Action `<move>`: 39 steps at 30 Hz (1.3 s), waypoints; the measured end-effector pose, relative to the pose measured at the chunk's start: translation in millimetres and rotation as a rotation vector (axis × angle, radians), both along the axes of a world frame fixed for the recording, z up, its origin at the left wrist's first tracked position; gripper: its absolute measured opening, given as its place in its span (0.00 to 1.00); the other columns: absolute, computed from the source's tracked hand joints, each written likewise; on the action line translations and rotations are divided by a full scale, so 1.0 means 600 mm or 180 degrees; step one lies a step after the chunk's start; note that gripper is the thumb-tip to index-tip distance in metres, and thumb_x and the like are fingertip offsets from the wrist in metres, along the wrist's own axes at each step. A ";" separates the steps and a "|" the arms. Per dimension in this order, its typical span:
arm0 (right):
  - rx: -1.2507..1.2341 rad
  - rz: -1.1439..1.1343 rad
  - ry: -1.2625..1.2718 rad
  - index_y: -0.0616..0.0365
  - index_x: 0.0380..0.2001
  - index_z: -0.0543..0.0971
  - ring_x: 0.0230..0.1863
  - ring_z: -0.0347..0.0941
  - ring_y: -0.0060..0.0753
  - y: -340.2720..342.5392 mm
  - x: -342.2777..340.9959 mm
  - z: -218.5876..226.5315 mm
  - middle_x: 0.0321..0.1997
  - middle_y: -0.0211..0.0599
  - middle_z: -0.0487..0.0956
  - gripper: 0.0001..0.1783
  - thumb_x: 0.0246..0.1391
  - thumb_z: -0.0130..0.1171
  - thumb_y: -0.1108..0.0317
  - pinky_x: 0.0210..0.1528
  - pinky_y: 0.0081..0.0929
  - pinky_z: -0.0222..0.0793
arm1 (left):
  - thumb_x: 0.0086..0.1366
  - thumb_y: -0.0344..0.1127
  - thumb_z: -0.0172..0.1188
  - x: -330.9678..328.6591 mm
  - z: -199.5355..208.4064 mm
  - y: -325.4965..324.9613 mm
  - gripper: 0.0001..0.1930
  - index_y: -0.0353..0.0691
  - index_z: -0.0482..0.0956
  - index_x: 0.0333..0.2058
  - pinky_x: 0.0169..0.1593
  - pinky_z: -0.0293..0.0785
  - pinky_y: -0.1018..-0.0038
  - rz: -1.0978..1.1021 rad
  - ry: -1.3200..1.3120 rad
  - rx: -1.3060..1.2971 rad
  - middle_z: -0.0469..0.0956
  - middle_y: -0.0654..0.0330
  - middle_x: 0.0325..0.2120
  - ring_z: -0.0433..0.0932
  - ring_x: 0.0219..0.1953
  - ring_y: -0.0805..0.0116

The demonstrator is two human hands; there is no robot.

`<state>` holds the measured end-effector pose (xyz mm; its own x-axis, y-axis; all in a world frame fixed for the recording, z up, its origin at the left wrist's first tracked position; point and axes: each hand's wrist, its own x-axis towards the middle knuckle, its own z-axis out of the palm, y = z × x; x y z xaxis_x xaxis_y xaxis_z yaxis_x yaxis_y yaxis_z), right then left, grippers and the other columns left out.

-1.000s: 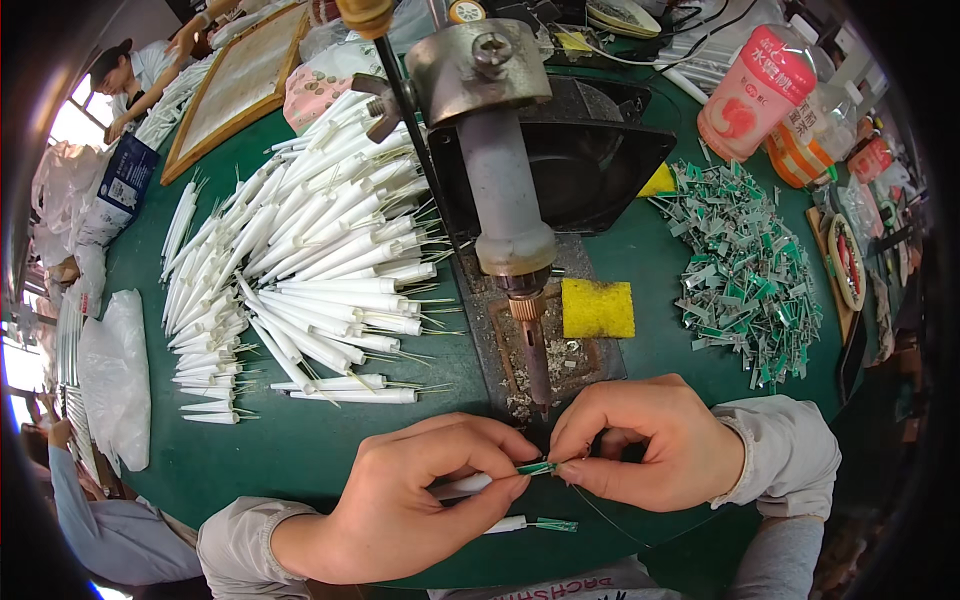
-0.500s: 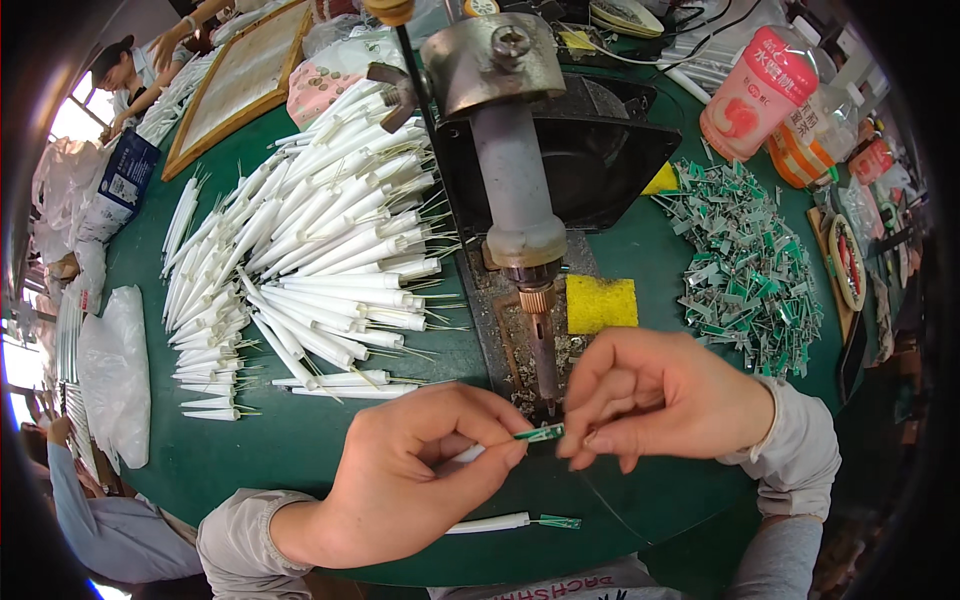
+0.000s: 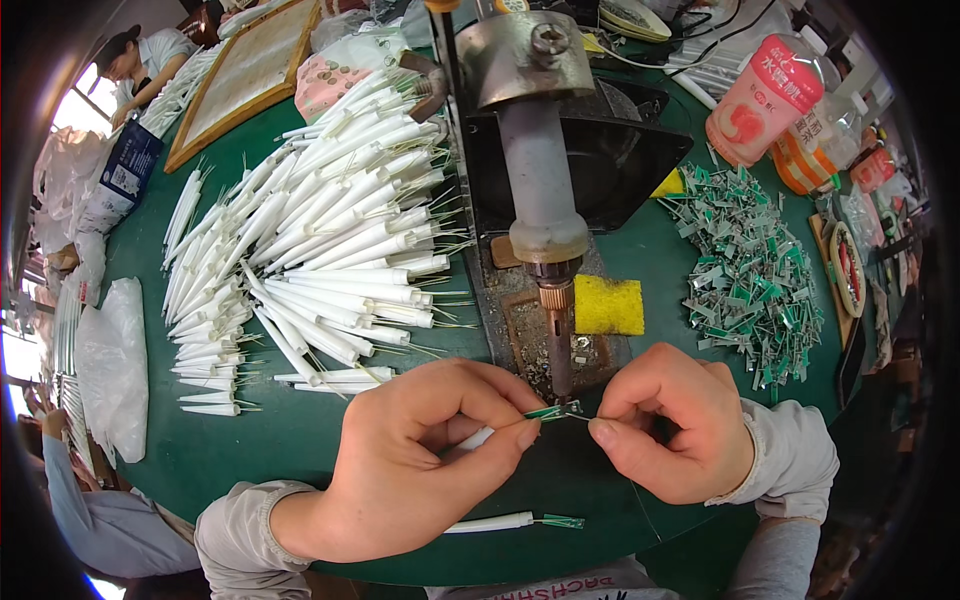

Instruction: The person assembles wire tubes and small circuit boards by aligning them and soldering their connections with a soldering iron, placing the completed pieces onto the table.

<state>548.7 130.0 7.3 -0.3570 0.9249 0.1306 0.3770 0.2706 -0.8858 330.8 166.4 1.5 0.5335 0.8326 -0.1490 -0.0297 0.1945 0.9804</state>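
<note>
Hands meet at the tip of a fixed soldering iron (image 3: 559, 345) on a green tabletop (image 3: 260, 450), where a person joins a small green circuit strip (image 3: 545, 411) to a white sleeved tube (image 3: 478, 438). The left hand (image 3: 420, 455) is closed in a pinch on the tube and the near end of the strip, thumb and forefinger pressed together; the right hand (image 3: 672, 420) is closed as well, fingertips nipped on what looks like a fine wire at the strip's far end, though the wire is too thin to make out clearly. The strip lies level between the two hands, just under the iron's tip and apparently touching it. To do the joint well, it seems both hands should brace on the tabletop, hold the strip steady against the tip only briefly, and keep fingertips clear of the hot metal. A yellow sponge (image 3: 608, 304) sits just beside the iron on its metal base (image 3: 520, 330). A large fan of finished white tubes (image 3: 320, 250) spreads to the left, a heap of loose green strips (image 3: 750, 270) lies to the right, and one completed tube (image 3: 500, 521) rests near the left forearm. A pink drink cup (image 3: 762, 100) stands at the far right; another person bends over work at the far left.
</note>
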 end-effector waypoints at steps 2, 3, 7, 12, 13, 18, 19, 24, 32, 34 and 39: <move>0.0218 -0.0192 0.0191 0.60 0.29 0.70 0.13 0.65 0.13 0.000 -0.006 -0.009 0.16 0.25 0.71 0.08 0.49 0.60 0.78 0.15 0.15 0.57 | 0.57 0.18 0.60 0.002 -0.001 0.000 0.03 0.28 0.76 0.30 0.32 0.70 0.85 0.0070 -0.0043 0.0128 0.76 0.50 0.39 0.75 0.29 0.81; 0.0218 -0.0188 0.0189 0.60 0.29 0.70 0.13 0.65 0.13 0.000 -0.006 -0.012 0.16 0.25 0.71 0.08 0.49 0.60 0.78 0.15 0.15 0.57 | 0.57 0.18 0.60 0.002 -0.002 0.000 0.03 0.28 0.76 0.30 0.32 0.70 0.85 0.0075 -0.0044 0.0127 0.76 0.50 0.39 0.75 0.29 0.81; 0.0306 -0.0251 0.0264 0.61 0.29 0.70 0.14 0.65 0.12 -0.001 -0.008 -0.016 0.17 0.26 0.71 0.08 0.49 0.60 0.79 0.15 0.15 0.56 | 0.57 0.18 0.60 0.002 -0.003 0.000 0.02 0.28 0.76 0.30 0.32 0.70 0.85 0.0062 -0.0049 0.0211 0.76 0.50 0.38 0.75 0.29 0.81; 0.0405 -0.0216 0.0249 0.61 0.29 0.70 0.14 0.64 0.11 0.000 -0.008 -0.018 0.17 0.26 0.71 0.08 0.49 0.60 0.80 0.15 0.15 0.56 | 0.57 0.18 0.60 0.000 -0.001 0.002 0.03 0.28 0.76 0.30 0.33 0.71 0.84 0.0002 0.0021 0.0216 0.76 0.50 0.38 0.76 0.30 0.78; 0.0342 -0.0217 0.0276 0.61 0.29 0.70 0.14 0.64 0.11 0.001 -0.008 -0.020 0.17 0.26 0.71 0.08 0.50 0.59 0.79 0.15 0.15 0.56 | 0.57 0.18 0.60 0.000 0.000 0.002 0.03 0.28 0.76 0.30 0.34 0.72 0.83 0.0062 -0.0010 0.0073 0.76 0.49 0.38 0.77 0.31 0.77; 0.0179 -0.0291 0.0416 0.61 0.30 0.70 0.14 0.65 0.11 0.001 -0.013 -0.027 0.18 0.26 0.71 0.07 0.51 0.59 0.79 0.16 0.15 0.56 | 0.58 0.18 0.59 0.002 0.000 0.008 0.03 0.28 0.75 0.29 0.37 0.75 0.82 0.0111 -0.0201 -0.0244 0.76 0.49 0.37 0.79 0.33 0.72; 0.0192 -0.0282 0.0430 0.61 0.30 0.70 0.15 0.65 0.12 0.001 -0.013 -0.027 0.18 0.27 0.71 0.07 0.51 0.59 0.79 0.16 0.15 0.57 | 0.58 0.18 0.59 0.002 -0.001 0.008 0.03 0.29 0.75 0.29 0.37 0.75 0.81 0.0119 -0.0265 -0.0276 0.76 0.49 0.36 0.79 0.33 0.72; 0.0166 -0.0258 0.0467 0.62 0.31 0.70 0.16 0.66 0.12 0.001 -0.013 -0.029 0.18 0.27 0.72 0.07 0.52 0.59 0.78 0.17 0.15 0.58 | 0.58 0.19 0.59 0.000 0.002 0.010 0.03 0.30 0.74 0.29 0.37 0.75 0.80 0.0108 -0.0318 -0.0318 0.77 0.49 0.35 0.79 0.33 0.71; -0.1064 -0.0062 -0.0126 0.58 0.29 0.70 0.14 0.65 0.15 0.016 0.024 0.032 0.13 0.25 0.69 0.08 0.51 0.61 0.72 0.16 0.18 0.56 | 0.59 0.19 0.59 -0.002 0.000 0.014 0.03 0.30 0.74 0.30 0.39 0.77 0.79 0.0057 0.0015 -0.0622 0.76 0.50 0.37 0.80 0.33 0.71; -0.0419 -0.0266 -0.0828 0.56 0.26 0.72 0.12 0.67 0.21 0.019 0.045 0.046 0.14 0.28 0.69 0.06 0.50 0.61 0.74 0.16 0.20 0.56 | 0.59 0.19 0.59 -0.006 -0.008 0.011 0.02 0.30 0.74 0.30 0.39 0.77 0.79 0.0051 -0.0003 -0.0599 0.76 0.50 0.37 0.80 0.33 0.71; 0.0936 -0.1255 -0.2251 0.57 0.27 0.72 0.16 0.72 0.39 0.020 0.080 0.057 0.16 0.38 0.73 0.07 0.46 0.61 0.73 0.19 0.32 0.64 | 0.56 0.19 0.61 -0.016 -0.023 -0.007 0.03 0.31 0.76 0.28 0.35 0.76 0.77 -0.0312 0.0351 -0.0040 0.77 0.51 0.36 0.79 0.32 0.70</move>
<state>596.9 142.3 41.5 -0.1045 0.9620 0.2524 0.9284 0.1853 -0.3219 321.0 162.4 -12.5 0.5920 0.7749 -0.2214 0.0979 0.2035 0.9742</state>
